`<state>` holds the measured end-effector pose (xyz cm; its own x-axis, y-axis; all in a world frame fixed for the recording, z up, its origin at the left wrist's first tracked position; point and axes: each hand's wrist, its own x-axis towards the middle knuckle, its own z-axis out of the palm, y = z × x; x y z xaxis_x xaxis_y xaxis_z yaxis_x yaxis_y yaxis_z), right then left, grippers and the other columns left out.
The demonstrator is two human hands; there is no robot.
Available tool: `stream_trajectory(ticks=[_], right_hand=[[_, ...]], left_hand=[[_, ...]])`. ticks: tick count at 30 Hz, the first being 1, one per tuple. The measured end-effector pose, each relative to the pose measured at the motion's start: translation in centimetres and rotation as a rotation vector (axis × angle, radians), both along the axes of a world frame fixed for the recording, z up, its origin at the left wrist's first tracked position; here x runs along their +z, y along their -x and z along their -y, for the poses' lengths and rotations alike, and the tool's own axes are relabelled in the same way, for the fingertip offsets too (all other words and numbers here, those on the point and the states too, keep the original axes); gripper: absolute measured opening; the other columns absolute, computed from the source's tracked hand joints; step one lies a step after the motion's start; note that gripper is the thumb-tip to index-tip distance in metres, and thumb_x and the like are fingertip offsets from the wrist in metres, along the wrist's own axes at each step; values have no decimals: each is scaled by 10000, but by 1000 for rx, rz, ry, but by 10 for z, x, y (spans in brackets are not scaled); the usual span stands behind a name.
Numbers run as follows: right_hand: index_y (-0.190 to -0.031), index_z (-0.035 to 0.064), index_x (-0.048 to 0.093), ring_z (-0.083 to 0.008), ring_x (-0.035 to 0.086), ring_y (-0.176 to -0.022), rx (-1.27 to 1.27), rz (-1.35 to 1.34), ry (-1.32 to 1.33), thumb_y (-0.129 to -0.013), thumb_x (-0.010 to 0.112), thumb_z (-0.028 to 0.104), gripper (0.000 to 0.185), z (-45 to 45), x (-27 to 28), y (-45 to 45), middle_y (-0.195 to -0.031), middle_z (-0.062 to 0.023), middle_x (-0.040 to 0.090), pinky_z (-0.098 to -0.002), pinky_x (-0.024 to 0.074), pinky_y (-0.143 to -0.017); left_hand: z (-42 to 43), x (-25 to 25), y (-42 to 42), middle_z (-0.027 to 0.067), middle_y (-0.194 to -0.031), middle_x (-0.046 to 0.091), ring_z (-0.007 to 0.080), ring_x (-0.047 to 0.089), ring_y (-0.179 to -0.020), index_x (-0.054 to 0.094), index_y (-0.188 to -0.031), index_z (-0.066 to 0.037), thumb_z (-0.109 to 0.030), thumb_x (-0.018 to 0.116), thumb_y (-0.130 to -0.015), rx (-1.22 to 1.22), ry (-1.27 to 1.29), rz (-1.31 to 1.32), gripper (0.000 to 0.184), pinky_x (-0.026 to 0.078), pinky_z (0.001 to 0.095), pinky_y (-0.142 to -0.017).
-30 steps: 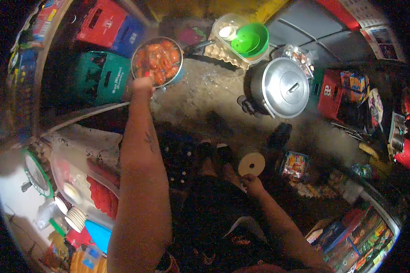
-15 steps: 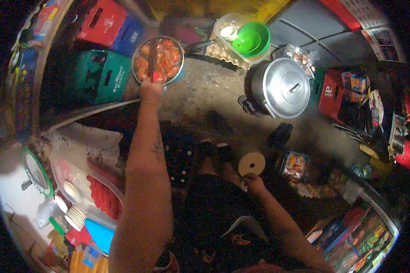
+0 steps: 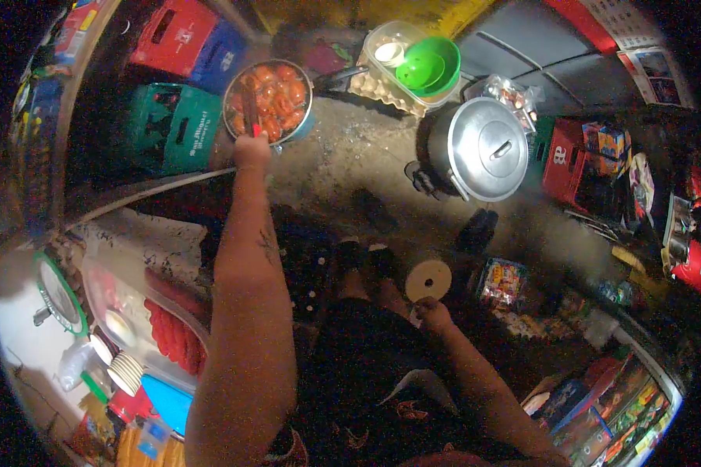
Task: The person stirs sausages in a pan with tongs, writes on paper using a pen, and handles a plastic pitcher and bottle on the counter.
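My left hand [image 3: 251,151] grips the red handle of dark tongs [image 3: 250,105], which reach down into a round pan [image 3: 310,109]. Several glossy orange-red pieces of food [image 3: 287,97] fill the pan and lie in shiny liquid. Low in front of my body, my right hand [image 3: 434,314] has its fingers closed. Just beyond those fingers is a round beige disc [image 3: 436,272] with a dark spot in its middle. Whether the fingers hold the disc or only overlap its edge I cannot tell.
A large lidded pot [image 3: 483,148] stands right of the pan. Between them are an egg tray [image 3: 382,89] and a green bowl [image 3: 448,66]. Crates, including a green one [image 3: 183,128], stand left. A plastic tub [image 3: 105,272] holds red food nearer me.
My left hand and the tongs have shifted slightly left, and the tongs now slant more within the pan. My right hand keeps nearly the same place.
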<state>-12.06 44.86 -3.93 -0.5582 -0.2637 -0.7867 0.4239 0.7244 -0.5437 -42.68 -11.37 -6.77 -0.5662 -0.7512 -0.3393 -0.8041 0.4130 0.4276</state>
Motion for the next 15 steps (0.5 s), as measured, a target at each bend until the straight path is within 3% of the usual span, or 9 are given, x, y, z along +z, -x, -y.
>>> stream_trajectory(ticks=[1, 4, 7, 10, 15], right_hand=[[-1098, 3, 640, -225, 678, -848, 6, -6, 12, -909, 587, 125, 231, -1, -3, -3, -990, -114, 684, -374, 546, -770], [-1106, -2, 640, -215, 675, -843, -45, 32, -25, -909, 588, 116, 235, -7, -19, -13, -1016, -111, 672, -367, 547, -763], [-1119, 2, 641, -210, 672, -839, -55, 2, -53, -907, 594, 127, 251, -3, -18, -16, -1048, -109, 657, -356, 550, -744], [-1128, 9, 643, -212, 672, -833, 48, -72, 32, -895, 603, 139, 270, -1, -5, -8, -1056, -110, 650, -348, 552, -720], [-1126, 27, 648, -213, 674, -824, -185, 124, -21, -874, 615, 151, 282, 5, -7, -4, -1008, -111, 670, -349, 551, -720]], left_hand=[[2, -1, 0, 263, -924, 691, 423, 674, -898, 696, -923, 14, -360, 716, -812, 5, -39, 29, 391, 527, 487, -815], [-17, 16, -9, 265, -955, 687, 425, 670, -918, 680, -992, 11, -340, 714, -815, -176, 157, -20, 394, 524, 481, -828], [-38, 39, -11, 268, -980, 683, 426, 666, -936, 654, -1035, 9, -305, 716, -815, -229, 99, -120, 389, 524, 476, -832], [-41, 33, -5, 275, -980, 680, 429, 661, -950, 639, -1047, 6, -280, 717, -818, -194, 115, -11, 375, 525, 479, -831], [-37, 21, -6, 276, -974, 678, 438, 655, -957, 640, -1009, 13, -272, 713, -828, -117, 104, -93, 346, 522, 488, -831]])
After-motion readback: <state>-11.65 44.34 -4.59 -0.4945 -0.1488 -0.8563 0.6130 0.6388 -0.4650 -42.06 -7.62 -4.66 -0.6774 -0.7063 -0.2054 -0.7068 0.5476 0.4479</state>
